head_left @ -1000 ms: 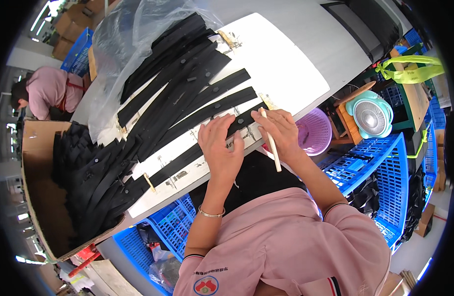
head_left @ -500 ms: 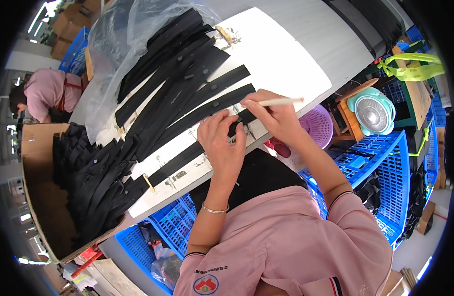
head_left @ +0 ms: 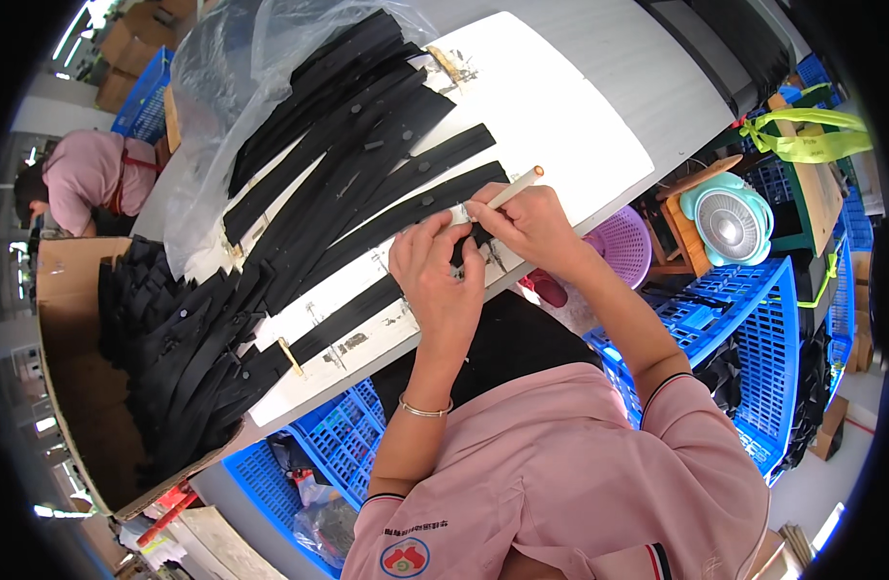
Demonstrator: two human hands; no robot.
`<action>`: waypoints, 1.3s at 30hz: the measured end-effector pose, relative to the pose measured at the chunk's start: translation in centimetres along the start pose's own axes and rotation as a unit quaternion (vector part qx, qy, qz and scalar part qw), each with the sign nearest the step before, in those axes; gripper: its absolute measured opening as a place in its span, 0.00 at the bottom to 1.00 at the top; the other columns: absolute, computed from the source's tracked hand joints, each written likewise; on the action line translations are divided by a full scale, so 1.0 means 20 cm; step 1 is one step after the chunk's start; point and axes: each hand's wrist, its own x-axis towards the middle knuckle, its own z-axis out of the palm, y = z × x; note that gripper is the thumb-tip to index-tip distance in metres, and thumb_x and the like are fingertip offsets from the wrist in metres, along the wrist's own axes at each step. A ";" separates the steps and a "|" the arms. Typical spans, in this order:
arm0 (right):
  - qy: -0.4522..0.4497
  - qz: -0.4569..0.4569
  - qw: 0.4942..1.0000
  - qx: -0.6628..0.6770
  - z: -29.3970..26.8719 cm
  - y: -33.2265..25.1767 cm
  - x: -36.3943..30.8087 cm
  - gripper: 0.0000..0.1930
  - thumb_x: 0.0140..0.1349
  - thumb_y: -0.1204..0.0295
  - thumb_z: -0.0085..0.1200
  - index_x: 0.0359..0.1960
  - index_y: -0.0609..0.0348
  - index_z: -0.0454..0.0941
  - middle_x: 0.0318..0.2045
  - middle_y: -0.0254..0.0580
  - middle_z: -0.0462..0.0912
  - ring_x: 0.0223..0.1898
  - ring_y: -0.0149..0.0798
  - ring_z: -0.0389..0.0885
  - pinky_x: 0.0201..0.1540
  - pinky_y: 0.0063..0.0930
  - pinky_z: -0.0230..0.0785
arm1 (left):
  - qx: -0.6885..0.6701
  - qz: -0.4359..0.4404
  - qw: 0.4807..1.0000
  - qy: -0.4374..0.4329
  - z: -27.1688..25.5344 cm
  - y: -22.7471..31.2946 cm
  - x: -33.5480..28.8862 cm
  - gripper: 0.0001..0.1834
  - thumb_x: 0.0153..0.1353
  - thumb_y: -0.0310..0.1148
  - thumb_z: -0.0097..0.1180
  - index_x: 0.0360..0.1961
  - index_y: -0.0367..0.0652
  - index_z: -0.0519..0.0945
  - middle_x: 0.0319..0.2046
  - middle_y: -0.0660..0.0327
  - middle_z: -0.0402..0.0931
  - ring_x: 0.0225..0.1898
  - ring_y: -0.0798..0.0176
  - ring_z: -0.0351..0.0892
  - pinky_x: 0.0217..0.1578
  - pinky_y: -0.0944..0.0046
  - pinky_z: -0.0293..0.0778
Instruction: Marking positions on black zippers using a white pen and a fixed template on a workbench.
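Note:
My right hand is closed around a pale pencil-like marker, its tip end down by the strip and hidden by my fingers. My left hand lies with bent fingers on a black fabric strip along the near edge of the white board. The strip's right end passes under both hands. More black strips, some bearing small round dark pieces, fan out across the board beyond. Dark marks and a short tan piece show on the board near the strip.
At the left, a cardboard box holds a heap of black strips. Clear plastic drapes behind them. Blue crates stand right and below; a purple basket and teal fan are at right. Another person bends at far left.
The marker has swung from nearly level to a steeper slant, its rear end now higher and further left. My right hand has shifted slightly; my left hand stays on the strip.

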 end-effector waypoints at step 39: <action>0.044 0.083 0.966 0.242 -0.07 0.00 -0.09 0.09 0.67 0.76 0.55 0.28 0.68 0.81 0.26 0.36 0.82 0.27 0.25 0.76 0.31 0.22 0.68 | 0.121 -0.013 0.983 -0.139 -0.22 -0.06 -0.10 0.37 0.62 0.13 0.48 0.73 0.47 0.70 0.78 0.47 0.52 0.80 0.34 0.43 0.72 0.23 0.31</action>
